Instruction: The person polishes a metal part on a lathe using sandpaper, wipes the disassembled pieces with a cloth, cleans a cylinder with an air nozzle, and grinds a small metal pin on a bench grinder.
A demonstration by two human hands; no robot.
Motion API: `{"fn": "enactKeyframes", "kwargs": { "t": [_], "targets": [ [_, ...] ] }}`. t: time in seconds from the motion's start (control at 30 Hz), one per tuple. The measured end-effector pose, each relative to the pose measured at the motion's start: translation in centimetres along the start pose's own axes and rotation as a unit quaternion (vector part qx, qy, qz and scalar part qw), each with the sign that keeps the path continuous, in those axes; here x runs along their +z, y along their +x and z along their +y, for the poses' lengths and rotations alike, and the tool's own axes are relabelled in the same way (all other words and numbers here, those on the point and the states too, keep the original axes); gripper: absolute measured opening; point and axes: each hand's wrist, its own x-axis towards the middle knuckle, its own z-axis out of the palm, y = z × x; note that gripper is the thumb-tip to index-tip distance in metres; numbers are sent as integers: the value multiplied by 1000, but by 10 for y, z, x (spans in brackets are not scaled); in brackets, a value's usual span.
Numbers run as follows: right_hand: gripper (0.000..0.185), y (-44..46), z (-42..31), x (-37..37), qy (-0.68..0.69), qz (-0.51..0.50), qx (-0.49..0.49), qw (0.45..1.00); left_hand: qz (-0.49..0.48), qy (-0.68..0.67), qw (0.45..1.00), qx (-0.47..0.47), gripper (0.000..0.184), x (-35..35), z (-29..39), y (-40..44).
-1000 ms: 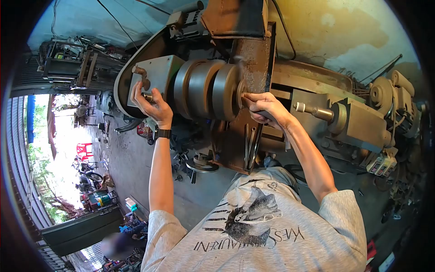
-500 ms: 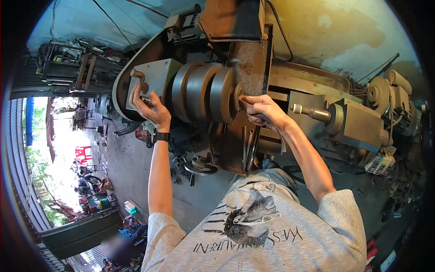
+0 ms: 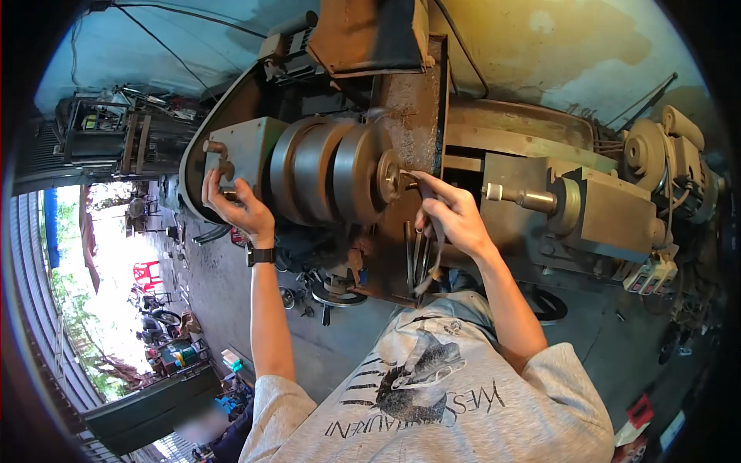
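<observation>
My left hand [image 3: 238,212] is raised at the lever [image 3: 219,157] on the machine's grey headstock [image 3: 245,147]. Its thumb and fingers are spread either side of a short dark knob; whether they touch it, I cannot tell. My right hand [image 3: 455,220] pinches a thin, flexible strip [image 3: 437,258], abrasive-cloth-like, whose loose end hangs below the fingers. Its fingertips are just right of a ring-shaped metal part [image 3: 389,176] at the end of the stepped metal drum [image 3: 316,166]. The drum's surface looks smooth and streaked.
To the right, a tailstock [image 3: 610,216] with a white-tipped spindle [image 3: 521,196] faces the drum. Metal rods [image 3: 417,251] stand below my right hand. A rusty brown guard [image 3: 370,35] overhangs at the top. A person [image 3: 231,432] is at the lower left.
My right hand has drawn back and down from the ring, opening a view of its face. The strip now hangs more visibly. My left hand stays by the lever; the view has shifted slightly.
</observation>
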Motion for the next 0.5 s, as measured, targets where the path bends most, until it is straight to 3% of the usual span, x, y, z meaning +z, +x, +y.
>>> {"fn": "enactKeyframes", "kwargs": {
  "t": [0.03,0.07,0.17,0.3,0.5],
  "targets": [
    [51,-4,8,-4,130,34,13,991,0,2,1000,-2,37,0,1,0],
    [48,-7,19,-11,171,35,27,984,-5,0,1000,-1,37,0,0,-2],
    [48,-15,16,-14,221,85,67,969,6,-2,1000,-7,38,3,-4,-2],
    [47,-11,6,-9,192,107,89,972,11,-4,1000,-18,38,3,-4,-2],
    [39,-4,17,-9,320,28,126,939,2,3,1000,-7,39,1,-3,-2]
  ]
}}
